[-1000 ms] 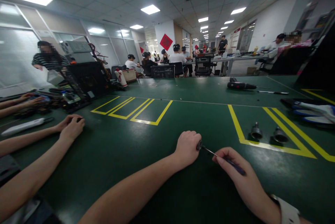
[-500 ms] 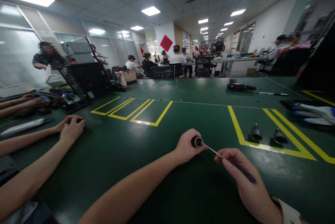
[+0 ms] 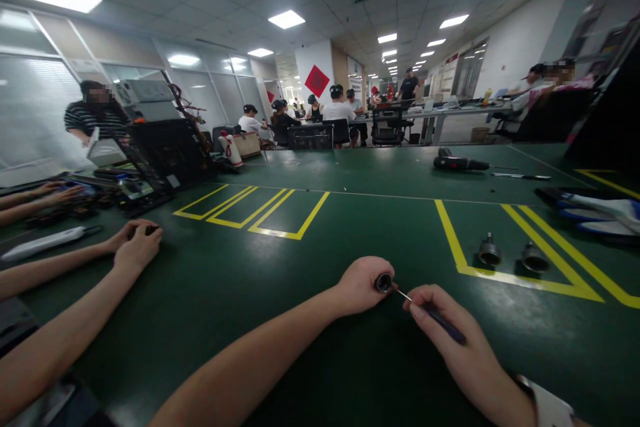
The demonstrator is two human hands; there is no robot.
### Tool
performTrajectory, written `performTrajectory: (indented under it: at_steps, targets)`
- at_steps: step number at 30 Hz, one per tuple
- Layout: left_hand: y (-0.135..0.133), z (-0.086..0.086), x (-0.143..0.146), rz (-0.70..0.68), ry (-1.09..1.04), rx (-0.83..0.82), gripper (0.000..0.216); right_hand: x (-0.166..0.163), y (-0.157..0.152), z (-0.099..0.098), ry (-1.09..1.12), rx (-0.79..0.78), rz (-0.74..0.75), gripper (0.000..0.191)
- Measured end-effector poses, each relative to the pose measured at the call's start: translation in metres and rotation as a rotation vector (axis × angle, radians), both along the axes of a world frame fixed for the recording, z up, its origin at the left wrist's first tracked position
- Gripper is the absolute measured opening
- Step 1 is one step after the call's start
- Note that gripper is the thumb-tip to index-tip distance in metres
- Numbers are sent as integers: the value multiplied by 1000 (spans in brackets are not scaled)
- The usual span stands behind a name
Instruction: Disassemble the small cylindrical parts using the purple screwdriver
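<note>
My left hand [image 3: 361, 286] is closed around a hollow, cup-shaped metal part [image 3: 383, 282], its round open end facing me. In my right hand [image 3: 440, 320] is a slim screwdriver with a thin metal shaft [image 3: 404, 294] and a dark purple handle [image 3: 449, 327], pinched between thumb and fingers. The shaft points at the left hand beside the part's rim; its tip is hidden there. To the right, two more metal cups with stems on top, one [image 3: 489, 252] left of the other [image 3: 534, 258], stand inside a yellow-taped area.
A power drill [image 3: 460, 163], a pen [image 3: 520, 176] and gloves [image 3: 600, 210] lie at the far right of the green table [image 3: 240, 294]. At left, a co-worker's hands [image 3: 137, 244] hold a small dark object. A white tool [image 3: 45, 242] and dark equipment [image 3: 167, 150] are also there.
My left hand has turned and shifted slightly down with the metal part. The screwdriver shaft no longer reaches into the part's open end; my right hand has moved slightly left.
</note>
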State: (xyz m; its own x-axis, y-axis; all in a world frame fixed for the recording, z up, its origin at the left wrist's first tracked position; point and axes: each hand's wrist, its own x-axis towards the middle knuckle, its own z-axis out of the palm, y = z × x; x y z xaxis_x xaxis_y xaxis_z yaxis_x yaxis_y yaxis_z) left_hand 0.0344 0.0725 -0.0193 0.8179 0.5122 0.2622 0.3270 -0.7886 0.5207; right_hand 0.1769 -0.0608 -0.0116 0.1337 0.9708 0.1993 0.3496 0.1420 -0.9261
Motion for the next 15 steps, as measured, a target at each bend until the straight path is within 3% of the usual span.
performTrajectory:
  at_steps: [3, 11, 15]
  targets:
    - [1, 0, -1, -26, -27, 19, 13, 2, 1, 1, 102, -45, 18, 20]
    - [3, -3, -2, -62, -107, -50, 13, 5, 11, 1, 635, -162, 25, 16]
    - [2, -3, -2, -23, -73, -57, 14, 5, 10, 1, 615, -154, 15, 17]
